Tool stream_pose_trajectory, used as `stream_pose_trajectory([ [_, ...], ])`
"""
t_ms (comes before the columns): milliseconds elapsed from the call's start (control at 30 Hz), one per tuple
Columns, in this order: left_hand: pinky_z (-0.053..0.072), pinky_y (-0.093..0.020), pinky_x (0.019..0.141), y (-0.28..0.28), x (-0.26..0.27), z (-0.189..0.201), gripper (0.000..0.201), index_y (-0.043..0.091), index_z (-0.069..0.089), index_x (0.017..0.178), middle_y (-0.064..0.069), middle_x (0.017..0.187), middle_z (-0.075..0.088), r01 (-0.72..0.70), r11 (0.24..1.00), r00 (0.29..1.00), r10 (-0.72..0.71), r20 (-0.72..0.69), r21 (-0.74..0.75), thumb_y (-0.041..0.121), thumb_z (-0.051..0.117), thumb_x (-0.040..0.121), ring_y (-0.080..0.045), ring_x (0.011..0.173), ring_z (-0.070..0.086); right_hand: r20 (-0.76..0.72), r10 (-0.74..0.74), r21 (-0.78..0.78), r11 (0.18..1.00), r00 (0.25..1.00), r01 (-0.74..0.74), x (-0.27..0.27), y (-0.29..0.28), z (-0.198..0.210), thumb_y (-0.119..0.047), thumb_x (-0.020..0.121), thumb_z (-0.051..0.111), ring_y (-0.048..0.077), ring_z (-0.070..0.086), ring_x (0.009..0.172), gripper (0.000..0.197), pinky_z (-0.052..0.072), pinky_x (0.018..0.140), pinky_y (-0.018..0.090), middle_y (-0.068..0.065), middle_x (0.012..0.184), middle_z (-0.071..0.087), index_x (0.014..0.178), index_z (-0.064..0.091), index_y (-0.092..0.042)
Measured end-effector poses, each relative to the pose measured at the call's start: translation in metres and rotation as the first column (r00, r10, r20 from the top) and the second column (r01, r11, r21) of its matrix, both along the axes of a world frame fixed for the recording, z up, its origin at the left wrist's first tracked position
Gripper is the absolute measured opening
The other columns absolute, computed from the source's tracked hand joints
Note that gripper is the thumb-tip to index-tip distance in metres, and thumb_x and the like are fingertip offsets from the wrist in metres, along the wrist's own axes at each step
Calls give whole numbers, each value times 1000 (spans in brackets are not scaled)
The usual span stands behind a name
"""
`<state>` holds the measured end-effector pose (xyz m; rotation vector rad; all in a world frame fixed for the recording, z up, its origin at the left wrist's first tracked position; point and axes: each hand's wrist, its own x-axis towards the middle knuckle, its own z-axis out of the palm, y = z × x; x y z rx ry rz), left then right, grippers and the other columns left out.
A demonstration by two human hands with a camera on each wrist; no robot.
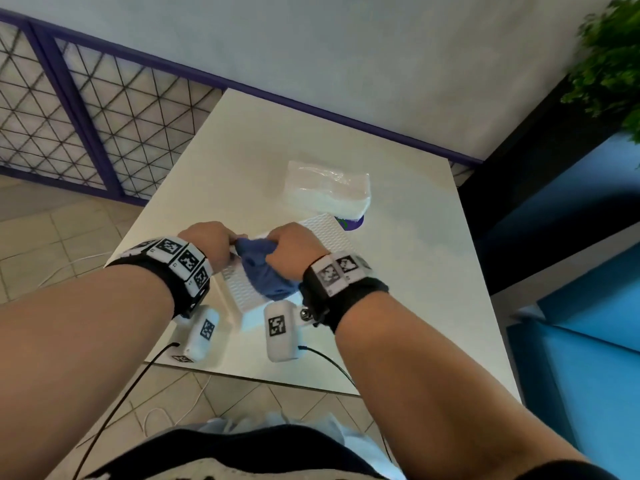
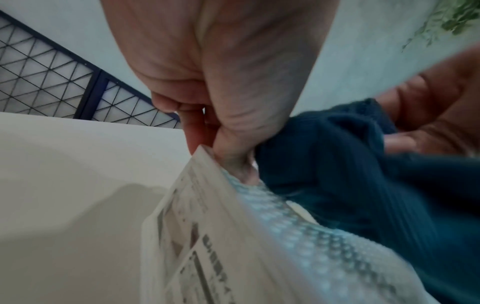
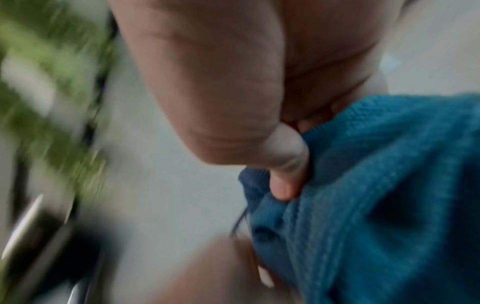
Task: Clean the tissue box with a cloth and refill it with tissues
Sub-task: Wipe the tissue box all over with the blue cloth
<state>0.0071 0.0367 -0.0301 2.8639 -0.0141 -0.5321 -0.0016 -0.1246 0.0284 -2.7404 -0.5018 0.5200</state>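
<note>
A white textured tissue box [image 1: 325, 233] lies on the white table [image 1: 415, 271] in the head view. My left hand [image 1: 207, 242] grips the box's left edge [image 2: 207, 197] between thumb and fingers. My right hand [image 1: 294, 252] holds a bunched blue cloth [image 1: 266, 271] against the top of the box. The right wrist view shows the thumb [image 3: 285, 160] pinching the blue cloth [image 3: 376, 195]. A clear-wrapped pack of white tissues [image 1: 329, 192] lies just behind the box. Most of the box top is hidden under the cloth and hands.
A small purple and green object [image 1: 351, 223] peeks out between the box and the tissue pack. A wire-grid fence [image 1: 86, 126] runs at the left, a green plant [image 1: 609, 64] and blue furniture [image 1: 588, 271] at the right. Cables hang off the table's near edge.
</note>
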Motion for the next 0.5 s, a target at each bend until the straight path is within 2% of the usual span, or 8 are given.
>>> stream_pose_trajectory([
  [67,41,-36,97,-2,-7,3,49,37,44,139,-3,136,52,25,996,1000,-24,-18,89,38,55,91,-26,120,52,-23,-159,179,971,987,160,4,-36,3,-9,86,54,28,59,91,24,46,81,33,20,106,68,105,66,0],
  [133,30,-43,103,-10,-13,9,46,37,46,136,0,142,42,55,982,995,-70,78,183,41,52,91,-25,126,43,-20,-319,293,904,948,311,5,-85,3,-10,85,57,33,62,94,26,49,88,41,22,106,68,108,65,0],
  [200,28,-43,100,-23,-21,13,33,33,56,124,3,134,46,145,986,958,-161,236,82,36,52,91,-21,119,46,-34,-455,368,822,890,434,-1,-135,-3,-17,81,59,38,63,99,31,50,89,50,23,104,69,107,65,-2],
  [233,28,-41,99,-32,-24,11,28,31,57,120,5,129,50,228,974,942,-220,252,-2,33,50,92,-20,113,50,-56,-494,375,795,867,477,-6,-158,-8,-20,79,59,39,64,99,33,50,89,52,23,103,69,106,66,-4],
  [300,26,-38,95,-50,-31,9,29,29,52,123,6,124,54,354,932,927,-340,157,-73,30,45,95,-20,101,55,-97,-503,288,812,859,508,-18,-191,-21,-16,83,60,37,64,101,28,50,92,49,20,105,69,108,65,-6],
  [367,26,-38,88,-62,-34,6,30,24,43,126,5,111,57,397,918,918,-397,3,15,25,37,96,-21,87,54,-156,-445,141,874,882,465,-32,-207,-38,-12,89,58,32,63,106,26,48,92,40,16,110,69,113,65,-9],
  [433,25,-37,82,-70,-32,3,31,23,37,126,7,99,60,412,904,911,-407,-68,114,20,34,95,-21,79,55,-221,-373,-29,926,901,376,-43,-207,-50,-16,92,52,28,61,108,26,46,92,33,10,112,67,114,65,-11],
  [500,24,-36,80,-76,-28,1,32,25,35,128,9,104,61,399,908,917,-391,-82,130,23,34,96,-20,83,56,-194,-360,-105,933,913,345,-49,-204,-65,-23,93,49,27,61,100,19,45,82,29,8,100,67,98,66,-16],
])
